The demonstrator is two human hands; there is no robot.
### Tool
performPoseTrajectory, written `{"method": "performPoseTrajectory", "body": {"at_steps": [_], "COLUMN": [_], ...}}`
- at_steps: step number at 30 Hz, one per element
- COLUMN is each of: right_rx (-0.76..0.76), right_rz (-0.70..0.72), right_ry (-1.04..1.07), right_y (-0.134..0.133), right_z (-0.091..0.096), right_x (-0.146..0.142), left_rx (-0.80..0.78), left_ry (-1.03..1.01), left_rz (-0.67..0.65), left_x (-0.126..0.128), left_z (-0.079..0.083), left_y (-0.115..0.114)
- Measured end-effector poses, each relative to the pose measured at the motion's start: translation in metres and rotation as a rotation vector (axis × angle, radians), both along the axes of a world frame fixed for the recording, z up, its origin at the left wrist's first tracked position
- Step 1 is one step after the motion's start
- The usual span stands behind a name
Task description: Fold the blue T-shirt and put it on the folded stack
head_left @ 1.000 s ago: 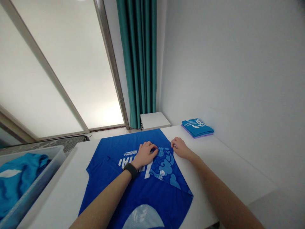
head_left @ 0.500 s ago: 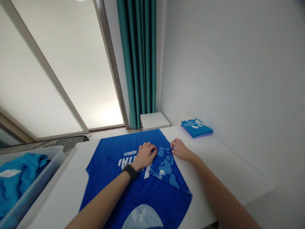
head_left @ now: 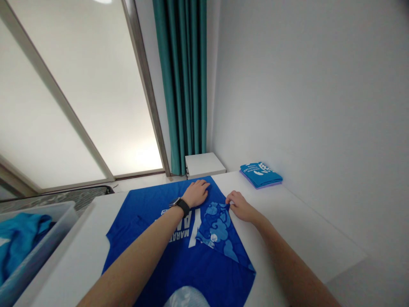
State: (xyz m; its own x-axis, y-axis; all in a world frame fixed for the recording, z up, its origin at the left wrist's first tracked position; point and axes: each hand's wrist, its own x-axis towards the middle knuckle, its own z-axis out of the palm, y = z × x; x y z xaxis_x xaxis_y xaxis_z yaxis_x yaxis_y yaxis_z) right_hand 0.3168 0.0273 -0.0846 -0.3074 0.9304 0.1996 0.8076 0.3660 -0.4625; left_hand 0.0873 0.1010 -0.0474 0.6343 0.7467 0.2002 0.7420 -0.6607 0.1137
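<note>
Blue shirt [head_left: 198, 268] cut off below; left forearm [head_left: 150, 247] partly hides lettering [head_left: 193, 232].

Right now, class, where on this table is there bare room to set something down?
Bare table shows left of the blue shirt, toward the bin, and between the right forearm and the wall, nearer than the folded clothes. The middle is crowded: the shirt, left hand on it, right hand pinching its edge.

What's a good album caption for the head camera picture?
Left hand resting on a blue shirt, right hand at its patterned sleeve, folded clothes beyond on the white table.
</note>
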Motion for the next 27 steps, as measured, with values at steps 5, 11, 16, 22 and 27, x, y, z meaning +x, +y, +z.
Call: {"method": "performPoseTrajectory", "body": {"at_steps": [5, 11, 16, 22, 27], "right_rx": [0.073, 0.141, -0.01, -0.189, -0.313], "right_rz": [-0.055, -0.181, -0.273, -0.332, -0.389], "right_ry": [0.072, 0.019, -0.161, -0.229, -0.231], "right_y": [0.007, 0.017, 0.033, 0.079, 0.112], "right_z": [-0.006, -0.013, 0.005, 0.029, 0.034], "right_x": [-0.001, -0.001, -0.008, -0.034, -0.061], "left_rx": [0.025, 0.015, -0.004, -0.046, -0.101], "left_ry": [-0.022, -0.055, -0.111, -0.245, -0.356], "left_rz": [0.083, 0.104, 0.101, 0.107, 0.117], "left_x": [0.014, 0.017, 0.012, 0.007, 0.003], "left_z": [-0.006, -0.014, -0.023, -0.028, -0.032], "left_y": [0.024, 0.037, 0.034, 0.037, 0.045]}}
